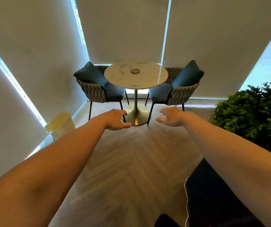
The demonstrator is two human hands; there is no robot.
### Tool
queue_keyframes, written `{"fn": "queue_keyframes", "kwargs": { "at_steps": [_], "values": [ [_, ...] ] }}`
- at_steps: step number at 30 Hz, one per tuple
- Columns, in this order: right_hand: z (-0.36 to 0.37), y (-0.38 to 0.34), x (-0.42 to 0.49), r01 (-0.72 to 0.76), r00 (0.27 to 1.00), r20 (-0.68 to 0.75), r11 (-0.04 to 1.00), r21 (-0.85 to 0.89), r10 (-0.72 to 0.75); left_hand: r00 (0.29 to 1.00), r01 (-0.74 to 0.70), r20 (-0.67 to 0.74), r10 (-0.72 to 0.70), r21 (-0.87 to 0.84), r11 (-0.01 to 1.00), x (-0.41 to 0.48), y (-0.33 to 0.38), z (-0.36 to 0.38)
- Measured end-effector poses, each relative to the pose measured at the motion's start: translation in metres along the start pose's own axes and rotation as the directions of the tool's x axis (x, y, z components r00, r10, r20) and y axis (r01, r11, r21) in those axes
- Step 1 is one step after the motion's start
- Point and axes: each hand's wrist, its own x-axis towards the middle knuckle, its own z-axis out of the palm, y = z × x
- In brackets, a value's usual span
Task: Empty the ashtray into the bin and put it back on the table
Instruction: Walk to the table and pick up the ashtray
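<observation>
A small round metal ashtray (135, 71) rests near the middle of a round marble table (115, 79) ahead of me. Its contents are too small to make out. A pale bin (60, 125) with a cream lid stands on the floor at the left, by the window blind. My left hand (116, 119) and my right hand (172, 117) are both stretched forward at floor distance short of the table, fingers apart, holding nothing. Both hands are well below and in front of the ashtray.
Two woven chairs with blue cushions flank the table, one on the left (97, 86) and one on the right (177, 87). A leafy green plant (254, 112) fills the right side. Wooden herringbone floor (131, 161) lies between me and the table.
</observation>
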Motion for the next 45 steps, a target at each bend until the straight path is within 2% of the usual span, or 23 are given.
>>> {"fn": "queue_keyframes", "kwargs": {
  "at_steps": [10,22,36,45],
  "values": [
    [0.010,0.013,0.066,-0.006,1.000,0.024,0.999,0.047,0.005,0.999,0.035,0.020,-0.035,0.021,0.999,0.055,-0.024,-0.006],
    [-0.013,0.085,0.198,-0.020,0.997,0.076,0.996,0.090,0.013,0.994,0.070,0.084,-0.074,0.048,0.996,0.206,-0.035,-0.030],
    [-0.021,0.141,0.318,-0.010,0.985,0.170,0.994,0.109,-0.009,0.986,0.122,0.118,-0.115,-0.062,0.991,0.329,-0.054,-0.024],
    [-0.017,0.145,0.422,-0.028,0.980,0.198,0.993,0.117,0.004,0.980,0.131,0.159,-0.117,-0.084,0.988,0.422,-0.109,-0.027]
  ]
}}
